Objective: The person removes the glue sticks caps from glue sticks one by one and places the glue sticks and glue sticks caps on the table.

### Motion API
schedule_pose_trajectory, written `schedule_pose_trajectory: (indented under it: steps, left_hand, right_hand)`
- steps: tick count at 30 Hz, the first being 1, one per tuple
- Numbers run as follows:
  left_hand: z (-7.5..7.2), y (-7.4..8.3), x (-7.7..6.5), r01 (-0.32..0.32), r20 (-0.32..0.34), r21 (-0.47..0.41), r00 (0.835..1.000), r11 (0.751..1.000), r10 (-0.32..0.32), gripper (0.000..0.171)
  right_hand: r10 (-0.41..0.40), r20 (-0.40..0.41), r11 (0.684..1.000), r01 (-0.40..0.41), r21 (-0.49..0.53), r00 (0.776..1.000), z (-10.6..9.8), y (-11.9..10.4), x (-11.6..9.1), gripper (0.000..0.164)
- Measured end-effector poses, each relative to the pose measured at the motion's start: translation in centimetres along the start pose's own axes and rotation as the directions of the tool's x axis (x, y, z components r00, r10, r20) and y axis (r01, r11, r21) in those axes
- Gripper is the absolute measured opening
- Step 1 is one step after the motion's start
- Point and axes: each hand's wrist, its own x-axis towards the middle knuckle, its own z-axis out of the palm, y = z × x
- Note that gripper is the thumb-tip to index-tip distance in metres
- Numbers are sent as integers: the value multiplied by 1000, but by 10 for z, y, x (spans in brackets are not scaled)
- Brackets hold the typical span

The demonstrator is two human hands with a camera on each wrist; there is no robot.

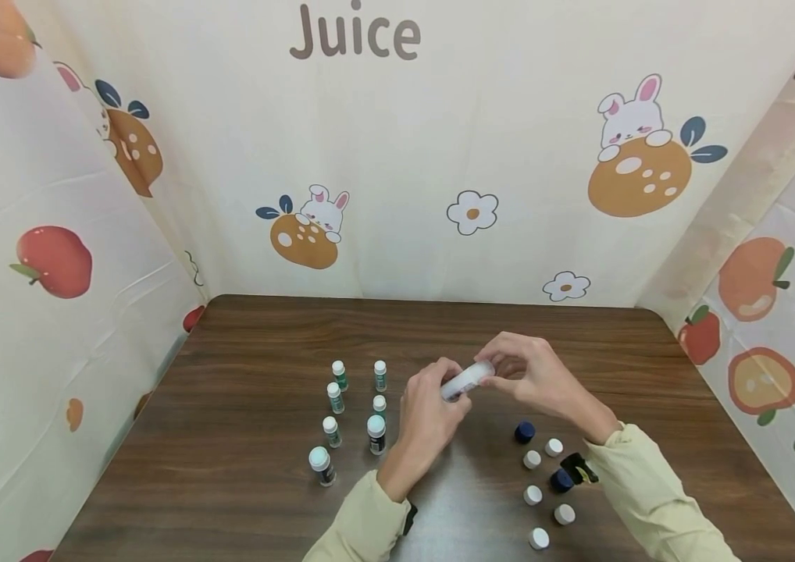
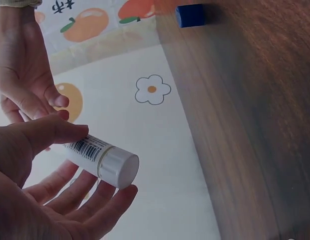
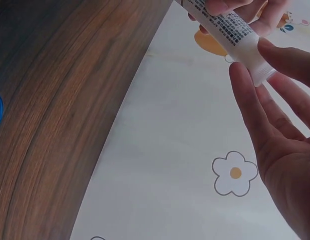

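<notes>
A white glue stick [image 2: 92,155] with a printed label and barcode is held up between both hands above the far part of the table. My left hand [image 1: 433,402] grips its body, thumb on top and fingers beneath. The fingertips of my right hand [image 1: 527,371] pinch the translucent, ridged end [image 3: 257,65] in the right wrist view. At the opposite end, a plain white end piece [image 2: 119,167] sticks out past the left fingers.
Several small upright tubes [image 1: 336,400] with white tops and green or dark labels stand left of the left hand. Loose white caps [image 1: 532,495] and dark blue caps [image 1: 525,432] lie near the right forearm. A printed curtain [image 1: 404,156] surrounds the wooden table [image 1: 229,421].
</notes>
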Motion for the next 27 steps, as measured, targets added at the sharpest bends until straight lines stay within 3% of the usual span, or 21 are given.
schedule_pose_trajectory:
  steps: [4,11,16,24,27]
  left_hand:
    - [-1,-3,-1,-9,0,-14,1000,1000,9,24]
    - [-3,-10,-1,18,-11,-35,1000,999,-18,24]
    - [-6,-10,-2,6,-6,-51,1000,999,-7,26]
    - [-10,-9,-10,-41,16,-102,999,994,43,29]
    - [-12,-10,-15,-43,41,-114,998,993,48,29]
  right_hand:
    - [-16,6,1000,16,-4,1000,2,15,-2,28]
    - [-73,-21,997,72,-16,997,-6,19,-2,29]
    - [-58,-26,998,57,-26,998,-10,13,0,29]
    - [-44,-61,996,39,-77,997,-15,-15,-2,29]
    - [-35,-74,996,29,-86,997,-15,-9,-4,29]
